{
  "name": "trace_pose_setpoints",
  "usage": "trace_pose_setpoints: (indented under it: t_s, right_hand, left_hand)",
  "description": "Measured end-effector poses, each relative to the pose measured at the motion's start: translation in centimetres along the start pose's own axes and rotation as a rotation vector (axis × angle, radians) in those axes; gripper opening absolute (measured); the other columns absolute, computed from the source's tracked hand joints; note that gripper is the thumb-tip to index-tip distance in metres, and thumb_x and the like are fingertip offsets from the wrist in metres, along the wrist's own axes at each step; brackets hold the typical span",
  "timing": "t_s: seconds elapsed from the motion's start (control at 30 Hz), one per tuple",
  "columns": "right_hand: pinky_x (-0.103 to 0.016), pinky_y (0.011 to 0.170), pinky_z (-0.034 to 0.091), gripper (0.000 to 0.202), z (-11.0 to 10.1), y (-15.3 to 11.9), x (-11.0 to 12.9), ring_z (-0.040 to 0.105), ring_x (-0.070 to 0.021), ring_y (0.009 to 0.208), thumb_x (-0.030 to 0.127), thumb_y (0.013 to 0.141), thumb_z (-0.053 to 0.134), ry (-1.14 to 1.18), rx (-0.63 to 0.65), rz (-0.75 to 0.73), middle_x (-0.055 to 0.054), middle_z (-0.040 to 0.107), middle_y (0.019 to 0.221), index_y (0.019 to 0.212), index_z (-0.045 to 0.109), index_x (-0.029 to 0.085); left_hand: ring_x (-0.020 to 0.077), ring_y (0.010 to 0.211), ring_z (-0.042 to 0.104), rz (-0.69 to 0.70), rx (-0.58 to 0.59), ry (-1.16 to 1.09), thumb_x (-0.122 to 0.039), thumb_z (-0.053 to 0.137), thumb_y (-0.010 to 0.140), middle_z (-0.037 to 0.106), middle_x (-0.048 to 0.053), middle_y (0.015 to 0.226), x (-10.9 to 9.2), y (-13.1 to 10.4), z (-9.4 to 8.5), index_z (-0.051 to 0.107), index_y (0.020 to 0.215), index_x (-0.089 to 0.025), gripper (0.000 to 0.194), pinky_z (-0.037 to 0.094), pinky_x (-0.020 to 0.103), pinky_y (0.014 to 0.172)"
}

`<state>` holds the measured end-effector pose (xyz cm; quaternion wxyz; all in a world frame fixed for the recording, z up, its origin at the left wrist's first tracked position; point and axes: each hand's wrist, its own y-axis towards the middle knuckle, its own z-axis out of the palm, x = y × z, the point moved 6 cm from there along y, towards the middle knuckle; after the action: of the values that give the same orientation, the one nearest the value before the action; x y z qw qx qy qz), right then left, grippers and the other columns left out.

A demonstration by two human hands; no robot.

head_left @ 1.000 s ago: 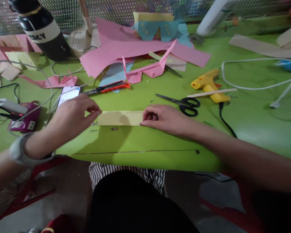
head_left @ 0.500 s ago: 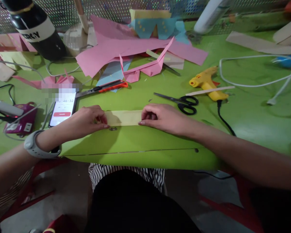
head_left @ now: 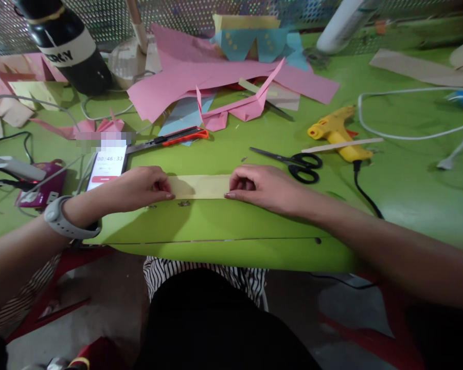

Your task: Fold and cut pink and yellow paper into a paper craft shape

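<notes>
A pale yellow paper strip (head_left: 200, 187) lies level across the green table, stretched between my hands. My left hand (head_left: 148, 187) pinches its left end, thumb along the lower edge and fingers curled over the top. At the right end, my right hand (head_left: 256, 186) grips the paper in the same way. Both palms hide the strip's outer ends. Black-handled scissors (head_left: 303, 165) lie just beyond my right hand. Past my left hand are a phone (head_left: 107, 159) showing a timer and an orange utility knife (head_left: 183, 135) with its blade out.
A yellow glue gun (head_left: 337, 132) with a thin stick across it lies to the right. Folded pink paper (head_left: 239, 108) and larger pink sheets (head_left: 181, 77) spread at the back. A dark bottle (head_left: 67, 49) stands back left, near a purple power adapter (head_left: 48, 182) and cables.
The whole view has shifted slightly, so things appear a little further right. Both hands keep their grip on the strip. The phone timer has advanced one second.
</notes>
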<state>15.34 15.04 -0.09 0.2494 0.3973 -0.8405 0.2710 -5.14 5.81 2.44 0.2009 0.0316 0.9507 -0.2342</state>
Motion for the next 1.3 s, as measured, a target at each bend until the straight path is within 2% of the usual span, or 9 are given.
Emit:
trace_pose_setpoints:
  t_s: [0.3, 0.6, 0.7, 0.8, 0.83, 0.9, 1.0, 1.1, 1.3]
  right_hand:
    - [-0.03, 0.063, 0.04, 0.018, 0.0, 0.0, -0.1, 0.057, -0.0151, 0.07, 0.038, 0.084, 0.066, -0.001, -0.003, -0.017, -0.002, 0.065, 0.078, 0.084, 0.064, 0.02]
    - [-0.03, 0.062, 0.039, 0.018, 0.2, 0.0, -0.3, 0.056, -0.0153, 0.069, 0.039, 0.083, 0.066, -0.009, -0.019, -0.026, -0.001, 0.065, 0.078, 0.084, 0.065, 0.021]
    - [-0.03, 0.062, 0.039, 0.018, 0.1, 0.0, -0.2, 0.057, -0.0157, 0.07, 0.039, 0.083, 0.065, -0.005, -0.008, -0.022, -0.002, 0.066, 0.079, 0.084, 0.065, 0.021]
    - [-0.031, 0.063, 0.039, 0.018, 0.0, -0.1, 0.0, 0.057, -0.0163, 0.071, 0.038, 0.083, 0.066, -0.001, -0.004, -0.025, -0.003, 0.066, 0.08, 0.084, 0.064, 0.02]
    - [-0.031, 0.063, 0.039, 0.017, 0.0, -0.1, 0.1, 0.057, -0.0164, 0.071, 0.037, 0.083, 0.066, 0.001, -0.005, -0.029, -0.003, 0.067, 0.08, 0.084, 0.064, 0.02]
    - [-0.031, 0.064, 0.04, 0.016, 0.0, 0.0, 0.1, 0.058, -0.0165, 0.071, 0.037, 0.083, 0.066, 0.004, -0.006, -0.031, -0.003, 0.067, 0.081, 0.084, 0.064, 0.021]
    - [-0.031, 0.064, 0.04, 0.014, 0.0, 0.0, 0.1, 0.058, -0.0163, 0.071, 0.035, 0.083, 0.066, 0.006, -0.009, -0.009, -0.003, 0.067, 0.081, 0.085, 0.064, 0.021]
    - [-0.031, 0.065, 0.04, 0.014, 0.0, 0.1, 0.2, 0.058, -0.0157, 0.072, 0.034, 0.084, 0.066, 0.007, -0.025, -0.012, -0.003, 0.068, 0.082, 0.085, 0.064, 0.02]
    - [-0.029, 0.064, 0.04, 0.014, -0.2, 0.2, 0.1, 0.057, -0.0146, 0.07, 0.033, 0.082, 0.068, 0.011, -0.02, -0.007, -0.002, 0.067, 0.079, 0.083, 0.065, 0.019]
  left_hand:
    - [0.0149, 0.062, 0.056, -0.175, 0.095, 0.039, -0.044, 0.055, 0.081, 0.066, 0.002, 0.071, 1.0, -0.1, -0.3, 0.071, 0.084, -0.018, 0.031, 0.036, 0.027, 0.059]
    - [0.0158, 0.065, 0.059, -0.232, 0.126, 0.146, -0.044, 0.056, 0.081, 0.069, 0.002, 0.073, 2.3, -1.1, -1.1, 0.074, 0.087, -0.021, 0.029, 0.037, 0.027, 0.06]
    - [0.02, 0.071, 0.063, -0.263, 0.036, 0.265, -0.043, 0.057, 0.083, 0.071, 0.004, 0.079, 1.5, -2.3, -1.5, 0.074, 0.088, -0.022, 0.028, 0.04, 0.029, 0.062]
    - [0.0294, 0.09, 0.066, -0.255, -0.267, 0.448, -0.043, 0.047, 0.093, 0.072, 0.013, 0.102, -1.2, -3.9, -1.5, 0.071, 0.104, -0.017, 0.037, 0.047, 0.038, 0.071]
    - [0.0305, 0.1, 0.065, -0.197, -0.407, 0.466, -0.041, 0.039, 0.098, 0.07, 0.014, 0.111, -2.6, -4.4, -1.1, 0.068, 0.114, -0.017, 0.041, 0.048, 0.041, 0.08]
    - [0.03, 0.124, 0.056, 0.081, -0.499, 0.426, -0.048, 0.032, 0.102, 0.06, 0.016, 0.136, -5.7, -4.5, 1.2, 0.054, 0.137, -0.015, 0.053, 0.042, 0.045, 0.102]
    - [0.032, 0.148, 0.026, 0.355, -0.408, 0.404, -0.074, 0.025, 0.093, 0.029, 0.021, 0.159, -8.1, -3.5, 5.3, 0.025, 0.154, -0.006, 0.092, 0.014, 0.049, 0.122]
    - [0.0306, 0.152, 0.016, 0.336, -0.373, 0.365, -0.081, 0.025, 0.088, 0.019, 0.023, 0.162, -7.5, -2.1, 7.2, 0.006, 0.157, -0.005, 0.105, 0.002, 0.047, 0.123]
    - [0.0311, 0.152, 0.015, 0.31, -0.387, 0.351, -0.082, 0.029, 0.086, 0.017, 0.021, 0.163, -6.5, -1.7, 7.4, -0.008, 0.157, -0.01, 0.108, 0.003, 0.049, 0.123]
